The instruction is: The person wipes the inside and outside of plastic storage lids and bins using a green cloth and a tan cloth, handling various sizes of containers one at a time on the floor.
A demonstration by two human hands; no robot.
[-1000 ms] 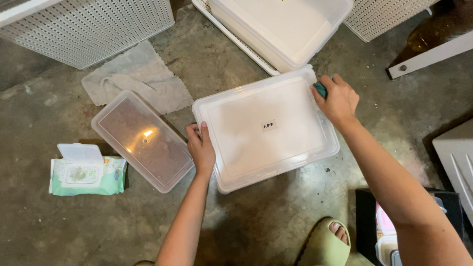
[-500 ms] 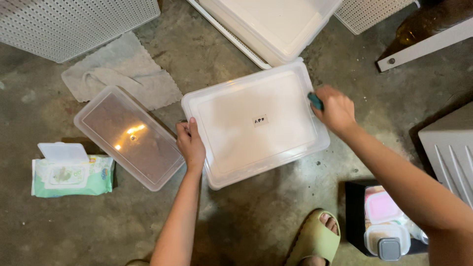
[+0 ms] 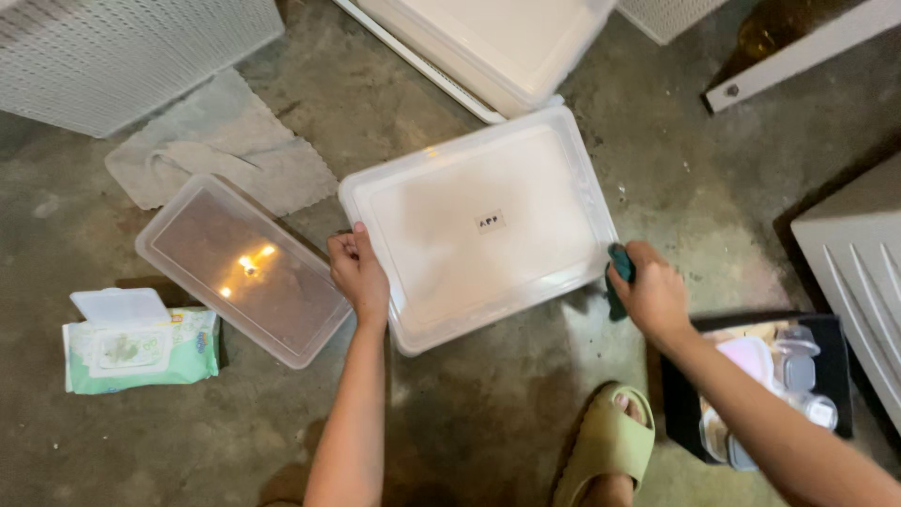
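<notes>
A large translucent white plastic lid point(image 3: 479, 225) lies flat on the concrete floor, with a small label near its middle. My left hand point(image 3: 358, 274) grips its left edge. My right hand point(image 3: 652, 296) is closed around a dark teal cloth point(image 3: 618, 274) at the lid's lower right corner, the cloth touching the rim. A smaller clear plastic lid point(image 3: 242, 268) lies just left of my left hand, reflecting a light.
A green pack of wet wipes point(image 3: 141, 343) with its flap open lies at the left. A grey rag point(image 3: 221, 155) is spread behind the clear lid. White bins point(image 3: 488, 47) and perforated baskets point(image 3: 122, 56) stand behind. A black box of small containers point(image 3: 779, 380) sits right, beside my sandalled foot point(image 3: 605, 451).
My right hand with the cloth has slid from the lid's far right corner down to its near right corner. The left hand keeps its hold on the left edge.
</notes>
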